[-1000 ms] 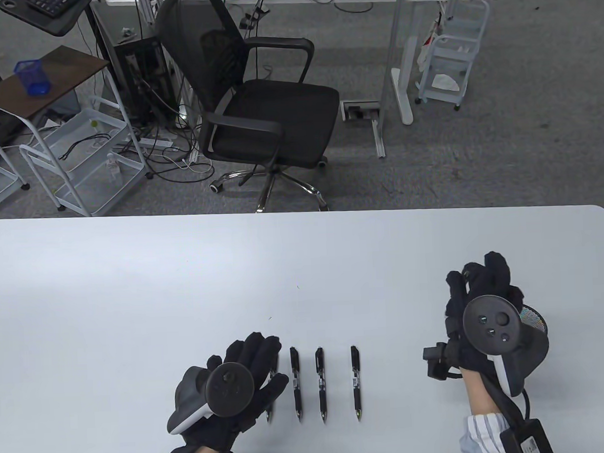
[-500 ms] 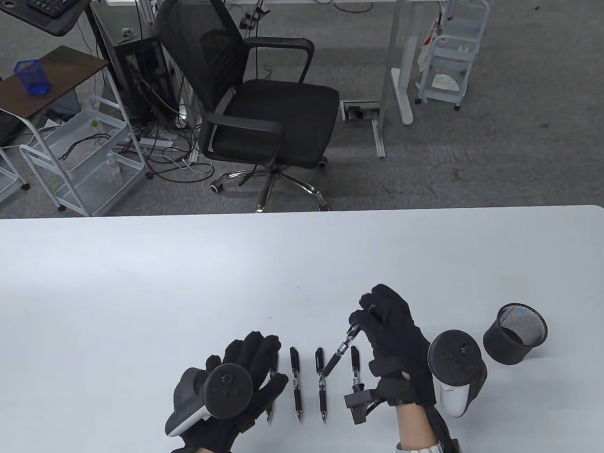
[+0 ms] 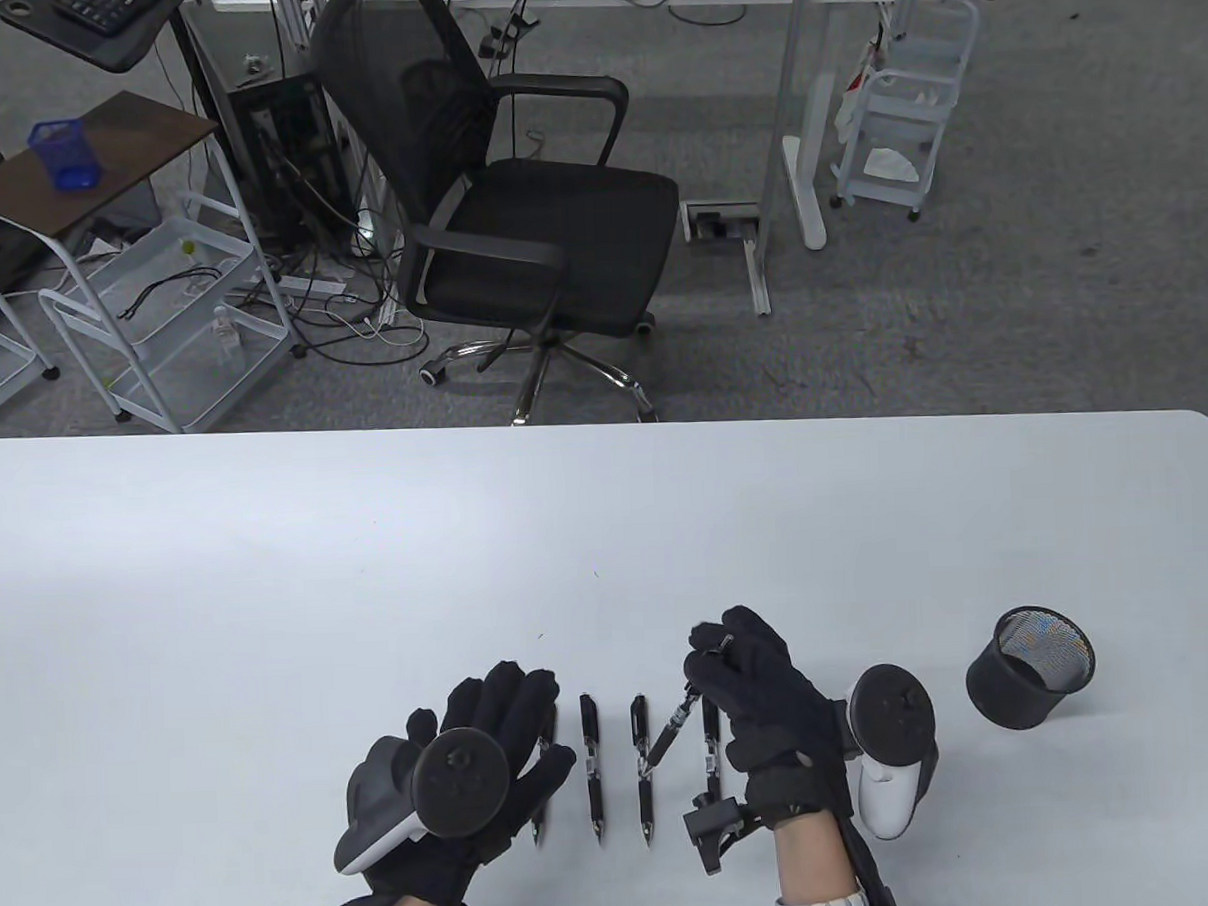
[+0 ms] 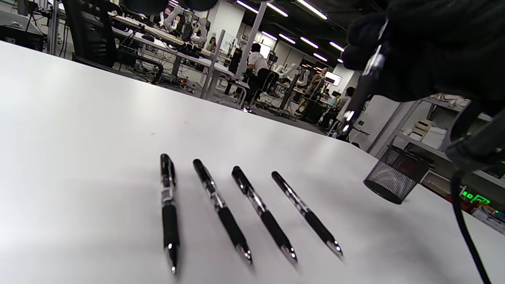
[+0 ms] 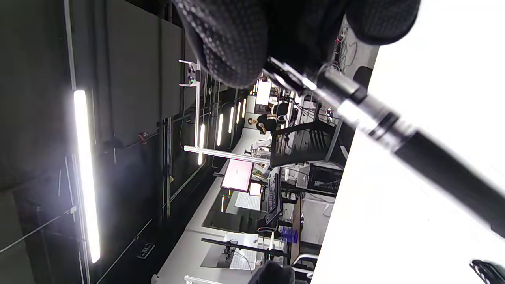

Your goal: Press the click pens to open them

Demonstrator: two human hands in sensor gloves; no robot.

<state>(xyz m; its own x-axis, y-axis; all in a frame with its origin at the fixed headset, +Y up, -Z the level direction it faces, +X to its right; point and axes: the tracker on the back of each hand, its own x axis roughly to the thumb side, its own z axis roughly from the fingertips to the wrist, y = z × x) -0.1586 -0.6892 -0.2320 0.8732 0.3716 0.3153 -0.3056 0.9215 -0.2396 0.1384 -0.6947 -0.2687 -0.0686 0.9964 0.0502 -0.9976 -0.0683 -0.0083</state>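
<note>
We see two gloved hands over a white tabletop [image 3: 268, 548], working near its front edge. Our right hand [image 3: 765, 701] is closed in a grip around one click pen [image 3: 673, 730], held off the surface at a slant, its tip pointing down and left toward the row and its button end tucked up among the fingers [image 5: 229, 43]. We judge this to be the pressing step itself: the thumb appears to sit at or near the button, though the glove hides whether the click has happened. The next move seems to call for a firm push along the pen's length, then setting it down in line. Four more pens lie side by side near the front edge, tips toward us; the leftmost pen [image 4: 169, 205] lies partly under our left hand [image 3: 478, 769], whose fingers are spread flat and apart, holding nothing. A black mesh pen cup [image 3: 1029, 667] lies tipped on its side toward the right edge, well apart from the row. Beyond the far edge sit a black office chair [image 3: 514, 217], grey carpet, white wire carts and desks with tangled cables.
</note>
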